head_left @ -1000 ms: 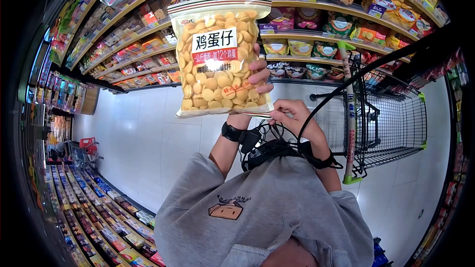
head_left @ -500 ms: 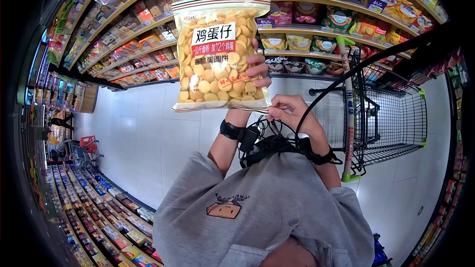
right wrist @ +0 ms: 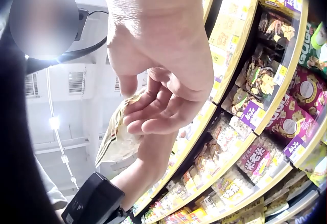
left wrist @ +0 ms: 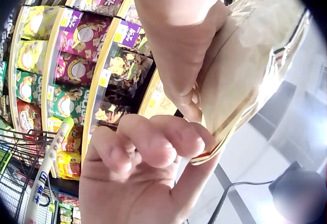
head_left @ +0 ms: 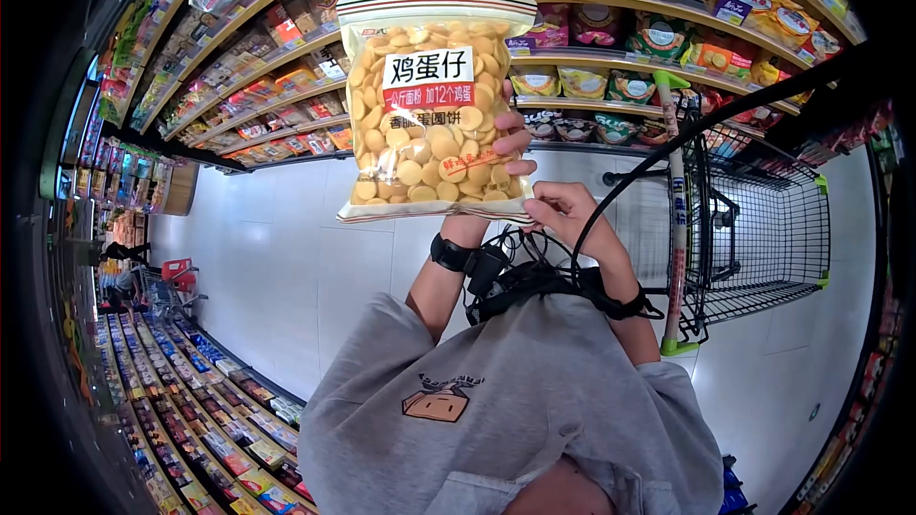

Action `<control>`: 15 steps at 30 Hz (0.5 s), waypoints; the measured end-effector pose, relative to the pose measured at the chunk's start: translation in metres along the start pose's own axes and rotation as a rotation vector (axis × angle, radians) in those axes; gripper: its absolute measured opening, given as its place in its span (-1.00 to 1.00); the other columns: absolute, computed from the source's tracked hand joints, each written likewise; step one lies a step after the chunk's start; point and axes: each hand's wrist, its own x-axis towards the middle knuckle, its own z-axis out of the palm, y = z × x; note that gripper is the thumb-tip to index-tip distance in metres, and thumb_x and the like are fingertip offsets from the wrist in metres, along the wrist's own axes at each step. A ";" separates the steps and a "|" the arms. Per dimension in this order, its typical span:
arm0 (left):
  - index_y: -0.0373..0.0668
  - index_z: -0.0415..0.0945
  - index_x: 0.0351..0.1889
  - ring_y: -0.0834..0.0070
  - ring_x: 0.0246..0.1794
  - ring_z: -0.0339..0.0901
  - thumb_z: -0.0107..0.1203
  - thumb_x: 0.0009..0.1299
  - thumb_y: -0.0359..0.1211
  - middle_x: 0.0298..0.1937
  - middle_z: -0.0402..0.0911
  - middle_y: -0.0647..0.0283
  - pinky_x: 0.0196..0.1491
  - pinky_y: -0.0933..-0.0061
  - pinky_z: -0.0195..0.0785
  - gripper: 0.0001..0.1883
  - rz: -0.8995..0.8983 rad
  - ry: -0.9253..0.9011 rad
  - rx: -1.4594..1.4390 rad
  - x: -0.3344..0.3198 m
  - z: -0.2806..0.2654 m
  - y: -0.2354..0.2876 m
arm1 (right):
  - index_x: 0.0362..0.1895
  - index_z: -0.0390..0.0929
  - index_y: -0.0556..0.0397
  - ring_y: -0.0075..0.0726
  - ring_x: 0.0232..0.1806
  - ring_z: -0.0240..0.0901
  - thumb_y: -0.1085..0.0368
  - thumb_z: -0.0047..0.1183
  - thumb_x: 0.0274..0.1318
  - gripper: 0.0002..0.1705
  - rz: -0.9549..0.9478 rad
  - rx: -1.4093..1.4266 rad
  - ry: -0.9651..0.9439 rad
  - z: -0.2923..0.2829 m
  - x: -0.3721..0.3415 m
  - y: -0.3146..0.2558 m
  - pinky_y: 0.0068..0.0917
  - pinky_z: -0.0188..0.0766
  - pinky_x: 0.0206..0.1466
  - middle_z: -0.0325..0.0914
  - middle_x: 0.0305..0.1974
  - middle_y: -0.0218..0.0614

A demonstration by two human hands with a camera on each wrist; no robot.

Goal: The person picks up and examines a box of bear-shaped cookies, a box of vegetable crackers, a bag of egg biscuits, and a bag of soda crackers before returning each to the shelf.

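A clear and cream zip-top bag of round egg biscuits (head_left: 429, 167) hangs upright before the chest, its printed front facing the head camera. From behind, my left hand (head_left: 515, 141) grips it, fingers curled round the right edge; the palm is hidden in the head view. At the lower right corner, my right hand (head_left: 577, 221) pinches the bag's seam between thumb and fingers. The left wrist view shows the back of the bag (left wrist: 250, 55) with the right hand (left wrist: 143, 178) at its corner. In the right wrist view, the right hand (right wrist: 168, 81) overlaps the bag's edge.
Shelves (head_left: 582, 62) of packaged snacks curve across the front. A black wire shopping cart (head_left: 763, 262) with a white handle stands at right. Lower shelving (head_left: 181, 420) lines the left rear, near a cart with red parts (head_left: 177, 274). A black cable (head_left: 658, 157) crosses the right side.
The bag has tilted slightly and shifted a little right in the head view, so glare has left its lower printed line. A person has appeared at far left. Both hands keep their holds.
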 end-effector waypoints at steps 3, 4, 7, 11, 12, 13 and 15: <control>-0.10 0.11 0.42 0.40 -0.23 0.26 -0.20 0.43 0.14 -0.10 0.36 0.20 -0.15 0.21 0.16 -0.27 0.015 0.058 0.048 0.000 0.002 -0.006 | -0.40 0.52 0.29 -0.61 -0.49 0.39 0.20 0.02 0.33 -0.64 0.011 -0.049 0.038 0.002 0.001 0.005 -0.56 0.36 -0.40 0.46 -0.57 -0.43; -0.10 0.11 0.42 0.40 -0.23 0.26 -0.20 0.43 0.14 -0.10 0.36 0.20 -0.15 0.21 0.16 -0.27 0.014 0.059 0.048 0.000 0.002 -0.007 | -0.44 0.51 0.29 -0.62 -0.57 0.31 0.15 0.04 0.33 -0.58 -0.011 -0.087 0.074 0.004 0.001 0.004 -0.52 0.29 -0.48 0.38 -0.66 -0.44; -0.11 0.08 0.40 0.40 -0.24 0.25 -0.21 0.43 0.14 -0.15 0.34 0.20 -0.19 0.22 0.17 -0.28 0.002 0.094 0.111 0.002 0.005 -0.011 | -0.46 0.51 0.30 -0.60 -0.59 0.30 0.16 0.02 0.34 -0.57 0.021 0.025 0.049 0.006 -0.002 -0.008 -0.52 0.26 -0.50 0.39 -0.67 -0.42; -0.12 0.08 0.40 0.40 -0.26 0.23 -0.23 0.41 0.17 -0.15 0.33 0.20 -0.18 0.25 0.16 -0.26 0.011 0.159 0.196 0.001 0.011 -0.013 | -0.43 0.50 0.32 -0.56 -0.54 0.43 0.18 -0.02 0.36 -0.58 -0.033 -0.103 0.009 -0.005 -0.005 0.001 -0.55 0.35 -0.44 0.43 -0.64 -0.38; -0.12 0.08 0.40 0.40 -0.26 0.23 -0.23 0.41 0.17 -0.15 0.33 0.20 -0.18 0.25 0.16 -0.26 0.010 0.158 0.198 0.000 0.013 -0.014 | -0.41 0.50 0.33 -0.53 -0.51 0.49 0.19 -0.04 0.36 -0.60 -0.017 -0.065 0.002 -0.005 -0.006 0.000 -0.56 0.38 -0.42 0.45 -0.61 -0.36; -0.13 0.08 0.40 0.39 -0.25 0.23 -0.22 0.39 0.19 -0.14 0.33 0.19 -0.17 0.26 0.16 -0.23 0.016 0.177 0.235 -0.001 0.015 -0.016 | -0.38 0.49 0.34 -0.49 -0.48 0.54 0.21 -0.06 0.36 -0.61 -0.001 -0.027 -0.005 -0.005 -0.007 -0.001 -0.56 0.41 -0.39 0.48 -0.59 -0.33; -0.15 0.09 0.41 0.37 -0.23 0.23 -0.21 0.34 0.26 -0.11 0.33 0.15 -0.16 0.26 0.16 -0.16 0.006 0.190 0.254 -0.001 0.017 -0.016 | -0.37 0.49 0.34 -0.47 -0.47 0.56 0.23 -0.07 0.36 -0.64 -0.007 -0.024 -0.012 -0.006 -0.007 0.000 -0.55 0.42 -0.38 0.49 -0.56 -0.32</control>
